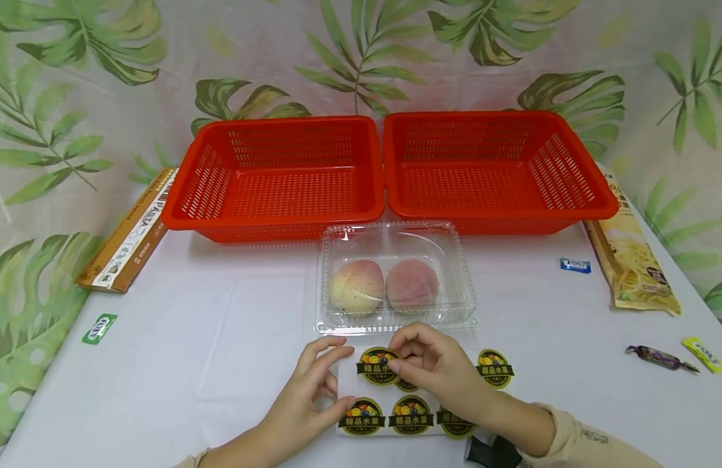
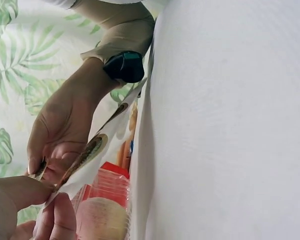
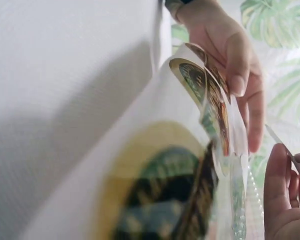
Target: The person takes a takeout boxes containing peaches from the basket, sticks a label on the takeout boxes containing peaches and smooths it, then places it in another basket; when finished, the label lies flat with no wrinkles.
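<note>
I watch remotely: right grip (image 1: 440,372) pinches sticker (image 1: 375,366) by edge, likely sparing adhesive; left grip (image 1: 299,393) holds sheet (image 1: 387,392), presumably steadying it.

This looks like a tabletop set apart as a small staged workspace; whether it stands in a home, shop or studio cannot be told. A leaf-print curtain (image 1: 361,58) screens it at nine, twelve and three o'clock, hiding the room behind. The table (image 1: 250,338) wears a plain white cover. Its goods are spread like props: red baskets (image 1: 291,195) at ten and two, a pasta box (image 1: 127,237) at nine, a noodle packet (image 1: 639,260) at three, a sticker sheet (image 1: 390,390) at six
</note>
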`<action>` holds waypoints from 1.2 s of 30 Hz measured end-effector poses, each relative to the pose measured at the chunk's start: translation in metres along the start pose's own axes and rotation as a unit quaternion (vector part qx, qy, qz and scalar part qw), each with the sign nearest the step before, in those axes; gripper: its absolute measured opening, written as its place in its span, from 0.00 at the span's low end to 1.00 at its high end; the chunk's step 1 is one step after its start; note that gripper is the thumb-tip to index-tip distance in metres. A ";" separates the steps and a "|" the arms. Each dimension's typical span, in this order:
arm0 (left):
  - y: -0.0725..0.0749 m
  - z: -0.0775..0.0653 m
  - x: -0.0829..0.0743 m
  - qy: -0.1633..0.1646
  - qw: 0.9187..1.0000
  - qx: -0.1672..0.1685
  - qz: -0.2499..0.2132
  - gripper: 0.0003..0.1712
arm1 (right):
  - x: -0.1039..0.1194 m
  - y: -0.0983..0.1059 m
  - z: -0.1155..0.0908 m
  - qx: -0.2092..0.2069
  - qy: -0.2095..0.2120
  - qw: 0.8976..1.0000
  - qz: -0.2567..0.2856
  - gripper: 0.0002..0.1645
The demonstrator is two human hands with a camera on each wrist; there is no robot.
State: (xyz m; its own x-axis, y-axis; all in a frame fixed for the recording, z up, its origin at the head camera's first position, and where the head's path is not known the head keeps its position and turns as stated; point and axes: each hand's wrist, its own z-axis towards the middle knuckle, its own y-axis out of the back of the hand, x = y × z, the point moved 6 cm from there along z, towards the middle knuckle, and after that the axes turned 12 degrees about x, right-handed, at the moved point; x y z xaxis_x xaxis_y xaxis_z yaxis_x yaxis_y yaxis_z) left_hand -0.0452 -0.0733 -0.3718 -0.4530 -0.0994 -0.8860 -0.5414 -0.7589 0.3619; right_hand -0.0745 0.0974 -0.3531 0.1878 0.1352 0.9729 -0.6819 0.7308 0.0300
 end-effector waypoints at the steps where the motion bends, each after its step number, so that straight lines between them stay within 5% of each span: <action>1: 0.001 0.000 -0.001 -0.002 1.000 -0.001 0.004 0.37 | 0.000 0.001 0.000 -0.001 -0.009 1.000 0.005 0.13; 11: 0.002 0.000 -0.001 0.018 0.997 0.034 0.065 0.36 | 0.015 0.010 0.001 0.014 -0.006 1.000 -0.013 0.17; 16: 0.001 0.000 -0.003 0.064 0.981 0.066 0.170 0.33 | 0.022 0.016 0.001 0.006 -0.002 0.999 -0.034 0.18; 19: 0.005 0.003 -0.011 0.048 0.977 0.060 0.201 0.34 | 0.027 0.019 0.001 -0.002 0.000 0.999 -0.050 0.19; 24: 0.017 0.024 -0.031 -0.039 0.991 0.038 0.119 0.34 | 0.036 0.019 0.007 -0.006 0.009 0.997 -0.078 0.20; 28: 0.028 0.050 -0.038 -0.078 0.996 0.020 0.042 0.29 | 0.046 0.022 0.018 -0.010 0.018 0.996 -0.089 0.20; 36: 0.054 0.099 -0.037 -0.093 0.995 -0.009 0.015 0.21 | 0.057 0.052 0.043 -0.050 0.039 0.983 -0.170 0.21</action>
State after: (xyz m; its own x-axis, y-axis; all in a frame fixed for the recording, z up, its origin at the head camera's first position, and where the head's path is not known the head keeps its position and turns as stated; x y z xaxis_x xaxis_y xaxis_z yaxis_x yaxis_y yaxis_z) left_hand -0.1277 -0.0471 -0.2905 -0.5935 -0.0028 -0.8048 -0.5127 -0.7695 0.3807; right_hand -0.1296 0.1142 -0.2867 0.4493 -0.0813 0.8897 -0.4975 0.8043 0.3248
